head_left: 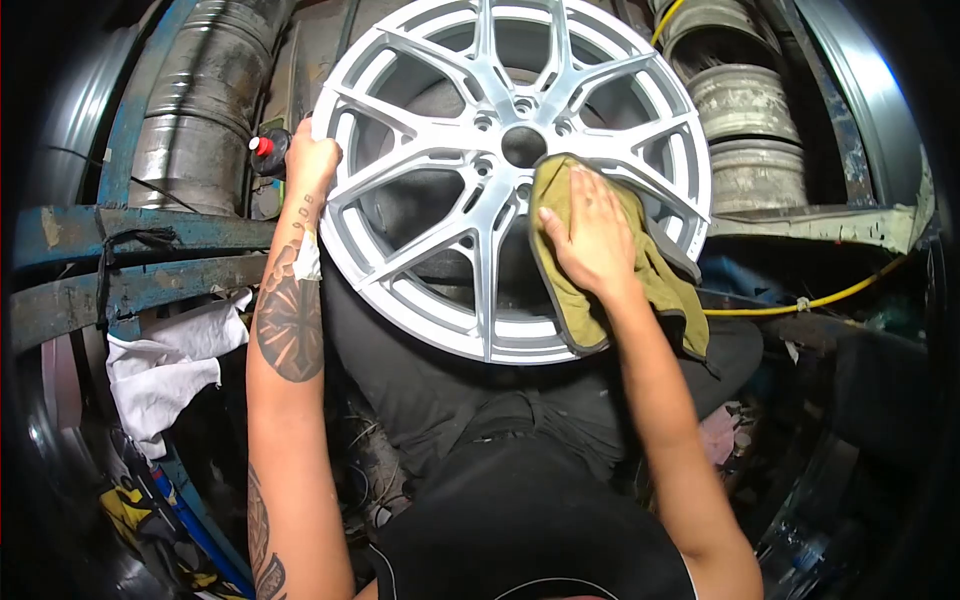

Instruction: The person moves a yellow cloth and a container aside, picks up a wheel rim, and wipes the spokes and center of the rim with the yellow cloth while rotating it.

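A silver multi-spoke wheel rim [487,230] stands tilted above my lap, its face toward me. At its left edge my left hand [313,157] is closed round the outer lip, the fingertips hidden. A dark bottle with a red cap [268,150] is just left of that hand. My right hand [592,228] lies flat on an olive-green cloth [653,285], fingers stretched out, pressing it on the lower right spokes beside the centre hole. The cloth's lower part hangs over the rim's edge.
Worn metal rims are stacked at the upper left [200,110] and upper right [745,135]. Blue metal bars [190,233] cross the left side, with a white rag [170,370] hanging below. A yellow hose [800,306] runs along the right.
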Motion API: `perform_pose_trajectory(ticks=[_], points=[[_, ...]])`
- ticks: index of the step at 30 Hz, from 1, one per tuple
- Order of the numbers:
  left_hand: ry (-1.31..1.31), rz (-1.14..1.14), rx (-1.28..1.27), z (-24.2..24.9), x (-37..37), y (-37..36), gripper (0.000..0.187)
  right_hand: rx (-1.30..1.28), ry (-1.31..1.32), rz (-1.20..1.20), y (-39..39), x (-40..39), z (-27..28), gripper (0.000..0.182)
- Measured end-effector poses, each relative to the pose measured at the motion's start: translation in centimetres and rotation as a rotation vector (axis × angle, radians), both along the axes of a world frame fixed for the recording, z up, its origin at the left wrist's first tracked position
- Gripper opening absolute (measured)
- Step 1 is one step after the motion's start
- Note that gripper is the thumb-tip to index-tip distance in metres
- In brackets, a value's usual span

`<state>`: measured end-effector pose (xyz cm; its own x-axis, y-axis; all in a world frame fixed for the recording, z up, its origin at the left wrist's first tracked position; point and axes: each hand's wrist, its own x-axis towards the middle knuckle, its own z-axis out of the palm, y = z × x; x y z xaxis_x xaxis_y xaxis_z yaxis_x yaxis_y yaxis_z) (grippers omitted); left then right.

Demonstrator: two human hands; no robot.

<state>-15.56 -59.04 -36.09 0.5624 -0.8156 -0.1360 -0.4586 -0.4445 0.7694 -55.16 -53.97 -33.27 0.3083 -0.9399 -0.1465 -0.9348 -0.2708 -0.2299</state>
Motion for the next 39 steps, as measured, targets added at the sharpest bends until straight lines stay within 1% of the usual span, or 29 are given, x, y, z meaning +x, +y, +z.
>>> perform_pose_trajectory(ticks=[1,2,4,5,6,8,9,10,11,12,14,15,18,19,21,22,23,24,25,26,28,29,30,32,33,36,37,38,39], points=[[-0.003,0.007,-0.013,-0.2,0.3,0.0,0.054,-0.057,0.076,0.010,0.7,1.0,-0.7,0.091],[-0.030,0.017,-0.010,-0.1,0.1,0.0,0.055,-0.131,0.112,0.086,1.9,1.8,-0.9,0.092],[0.016,0.016,0.028,0.4,0.1,0.1,0.056,-0.042,0.076,0.400,3.4,1.1,-0.3,0.093],[0.018,0.007,0.020,0.3,0.1,0.0,0.055,0.048,-0.023,0.378,2.9,-0.1,0.3,0.093],[0.007,0.004,0.014,0.1,0.4,-0.2,0.056,0.040,0.002,0.359,1.5,-1.3,1.0,0.092],[-0.008,0.007,-0.003,-0.5,0.6,-0.4,0.056,0.016,0.020,0.057,1.4,-0.9,0.8,0.091],[-0.073,-0.010,-0.007,-0.7,0.8,-0.3,0.056,-0.020,0.076,0.127,2.3,-0.3,0.5,0.092],[-0.025,-0.003,-0.004,-0.5,0.6,-0.2,0.056,-0.055,0.131,0.192,3.4,0.9,1.3,0.093],[0.004,0.002,-0.020,-0.3,0.4,0.0,0.053,-0.030,0.079,0.386,4.6,0.4,0.1,0.096],[0.030,0.001,-0.038,0.0,0.1,0.1,0.050,-0.029,0.039,0.412,4.6,-0.4,-0.3,0.096],[0.018,-0.018,-0.032,0.2,0.0,0.3,0.048,-0.127,0.004,0.239,2.9,-3.2,1.2,0.086],[0.016,-0.030,-0.034,-0.3,0.3,0.1,0.048,-0.140,-0.009,-0.020,2.6,-4.6,1.4,0.077],[0.036,-0.013,0.005,-0.5,0.7,-0.4,0.048,0.368,0.306,-0.160,3.6,-2.7,5.1,0.077],[0.091,0.008,0.024,0.1,0.2,-0.3,0.047,0.325,0.209,0.038,5.1,-2.7,4.7,0.079],[0.088,-0.005,0.030,0.1,0.3,-0.6,0.046,0.024,0.090,0.212,6.7,-5.6,1.8,0.087],[0.069,-0.023,0.026,-0.4,0.7,-0.4,0.045,-0.177,-0.007,0.226,6.2,-7.7,1.2,0.091],[0.066,-0.030,-0.007,-0.6,0.8,-0.4,0.044,-0.163,0.101,0.053,5.1,-9.4,1.3,0.097],[0.064,-0.032,-0.044,-0.8,0.9,-0.6,0.042,-0.107,0.145,-0.099,4.1,-11.0,1.1,0.099],[0.065,-0.031,-0.077,-0.6,0.6,-0.3,0.040,-0.108,0.211,-0.109,4.2,-10.2,0.9,0.100],[0.064,-0.028,-0.047,-0.6,0.5,0.1,0.041,-0.107,0.277,-0.123,4.7,-8.8,1.0,0.102],[0.054,-0.033,0.003,0.2,0.2,-0.1,0.041,-0.033,0.103,0.176,6.7,-5.0,3.1,0.107],[0.046,-0.020,0.043,0.2,0.4,-0.3,0.049,-0.009,0.075,0.230,7.0,-5.6,2.3,0.106],[0.053,-0.023,0.030,0.3,0.3,-0.3,0.049,0.019,0.044,0.284,7.3,-6.5,1.4,0.106],[0.070,-0.021,0.005,0.3,0.2,-0.2,0.048,-0.171,0.237,0.084,4.6,-9.4,1.9,0.099],[0.075,-0.018,0.009,0.2,0.4,-0.4,0.049,-0.126,0.229,-0.043,3.2,-10.5,1.4,0.090],[0.066,-0.033,0.034,-0.6,1.0,-0.4,0.050,0.061,-0.045,0.066,2.9,-5.8,2.1,0.082],[0.043,-0.043,0.039,-0.5,0.9,-0.3,0.051,-0.051,-0.153,0.261,3.4,-4.5,1.9,0.080],[0.018,-0.053,0.042,-0.3,1.0,-0.5,0.052,-0.113,-0.146,0.363,3.7,-3.8,1.1,0.076],[0.020,-0.052,0.011,-0.4,1.0,-0.5,0.050,-0.024,-0.170,0.316,2.8,-4.4,1.4,0.076]])
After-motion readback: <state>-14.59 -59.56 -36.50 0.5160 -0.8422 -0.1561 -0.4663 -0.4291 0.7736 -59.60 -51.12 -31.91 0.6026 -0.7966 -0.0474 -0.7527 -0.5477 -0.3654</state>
